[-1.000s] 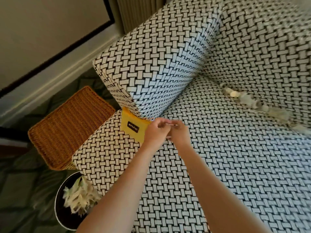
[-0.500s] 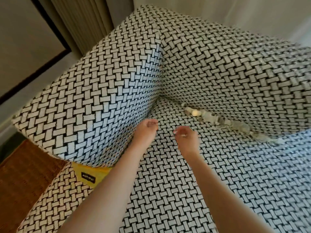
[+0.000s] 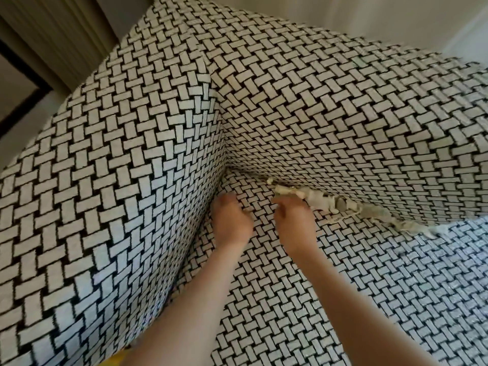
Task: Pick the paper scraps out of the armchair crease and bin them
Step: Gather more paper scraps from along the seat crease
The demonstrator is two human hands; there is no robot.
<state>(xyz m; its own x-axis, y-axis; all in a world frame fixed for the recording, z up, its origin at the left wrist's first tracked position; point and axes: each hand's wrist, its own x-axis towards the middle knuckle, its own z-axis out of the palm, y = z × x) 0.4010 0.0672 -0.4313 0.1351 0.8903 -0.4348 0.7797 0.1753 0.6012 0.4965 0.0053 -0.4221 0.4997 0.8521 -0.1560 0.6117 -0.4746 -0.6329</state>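
paper scraps (image 3: 324, 204) line the crease (image 3: 245, 175) just beyond the right fingers (image 3: 287, 204).

Far left: beige curtain (image 3: 60, 35) in vertical folds, with a dark frame strip (image 3: 23, 67) running diagonally just below it. Far right: pale wall (image 3: 449, 22). Near bottom edge, left of centre: small corner of a yellow tag (image 3: 116, 360), print not visible.

Scraps (image 3: 323, 204): pale cream paper, torn and crumpled, several pieces in a ragged row. Wedged in the crease (image 3: 248, 176) between seat and back of the black-and-white woven armchair (image 3: 343, 107). Row runs from centre toward 3–4 o'clock.
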